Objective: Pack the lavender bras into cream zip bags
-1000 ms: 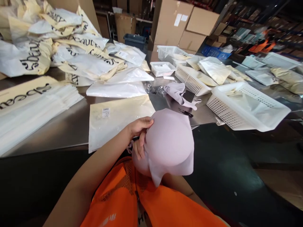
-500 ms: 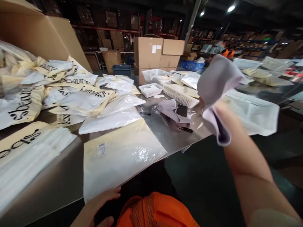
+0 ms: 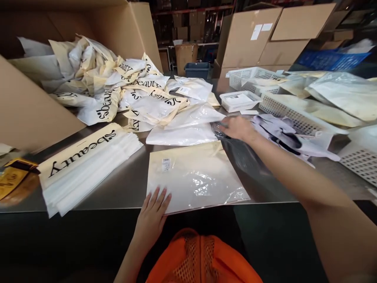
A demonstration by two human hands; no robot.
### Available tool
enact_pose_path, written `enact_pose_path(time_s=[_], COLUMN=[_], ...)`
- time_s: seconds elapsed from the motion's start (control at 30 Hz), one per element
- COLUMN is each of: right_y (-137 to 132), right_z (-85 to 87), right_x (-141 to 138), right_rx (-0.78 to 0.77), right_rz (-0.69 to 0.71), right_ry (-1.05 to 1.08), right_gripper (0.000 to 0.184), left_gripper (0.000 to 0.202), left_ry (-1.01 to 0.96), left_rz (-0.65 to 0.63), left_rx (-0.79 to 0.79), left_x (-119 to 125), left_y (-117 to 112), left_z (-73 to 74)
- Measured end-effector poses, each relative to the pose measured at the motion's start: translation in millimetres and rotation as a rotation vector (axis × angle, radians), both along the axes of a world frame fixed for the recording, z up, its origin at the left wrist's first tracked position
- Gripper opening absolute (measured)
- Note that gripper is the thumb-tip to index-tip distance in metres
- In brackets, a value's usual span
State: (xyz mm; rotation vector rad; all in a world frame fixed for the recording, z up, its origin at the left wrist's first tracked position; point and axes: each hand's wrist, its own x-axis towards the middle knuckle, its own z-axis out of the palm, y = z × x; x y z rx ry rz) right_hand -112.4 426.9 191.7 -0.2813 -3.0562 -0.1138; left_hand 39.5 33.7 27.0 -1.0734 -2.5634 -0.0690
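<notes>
Head view: cream poly bag (image 3: 194, 177) lies flat on the steel table (image 3: 123, 188), at its near edge, barcode sticker up. Left hand (image 3: 153, 214) open, fingers spread, pressing the bag's near-left corner. Right hand (image 3: 238, 127) reaches across to crumpled clear plastic (image 3: 219, 129) beyond the bag; whether it grips cannot be told. Lilac garments (image 3: 282, 131) just right of that hand. Stack of printed bags (image 3: 88, 161) lies left.

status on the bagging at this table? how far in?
Done: sealed bags piled behind. In hand: left hand flat on a labelled bag; right hand reaching beside lilac garments. Left: that bag looks unfilled, and a stack of flat bags waits.
</notes>
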Motion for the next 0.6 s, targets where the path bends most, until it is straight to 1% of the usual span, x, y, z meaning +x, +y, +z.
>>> enact_pose_path(time_s=[0.03,0.1,0.2,0.23,0.27,0.37,0.4,0.5,0.6], right_y=[-4.3,-12.1,-14.0,-12.1,-9.8,-4.5,-4.1,-7.9,-18.1], right_z=[-6.4,-17.3,-28.9,-32.2,-35.3,-43.3,-44.6,-40.3,-21.3], right_x=[-8.0,-25.5,-52.2,-59.8,-66.4,-80.5,-83.8,-89.9,-88.1], right_rx=[-0.019,-0.032,0.015,0.032,0.045,0.072,0.078,0.081,0.061], right_rz=[0.008,0.068,0.142,0.15,0.153,0.137,0.125,0.091,0.068], right_ry=[-0.004,0.028,0.08,0.069,0.05,0.016,0.024,0.112,0.27], right_gripper=[0.041,0.046,0.059,0.06,0.056,0.034,0.03,0.028,0.034], left_gripper=[0.06,0.063,0.064,0.064,0.064,0.063,0.063,0.057,0.047], left_ry=[-0.008,-0.023,-0.03,-0.035,-0.043,-0.076,-0.082,-0.077,-0.057], left_rz=[-0.004,-0.008,-0.004,0.0,0.004,0.024,0.033,0.076,0.148], left_rx=[-0.013,-0.024,-0.016,-0.013,-0.015,-0.025,-0.024,0.0,0.038], left_x=[-0.1,-0.4,-1.3,-1.5,-1.6,-1.2,-1.0,-1.1,-6.0], left_y=[-1.7,-4.8,-7.6,-8.0,-8.3,-11.4,-14.3,-31.9,-61.3], left_z=[-0.2,0.0,0.2,0.5,1.1,4.7,6.1,9.5,9.5])
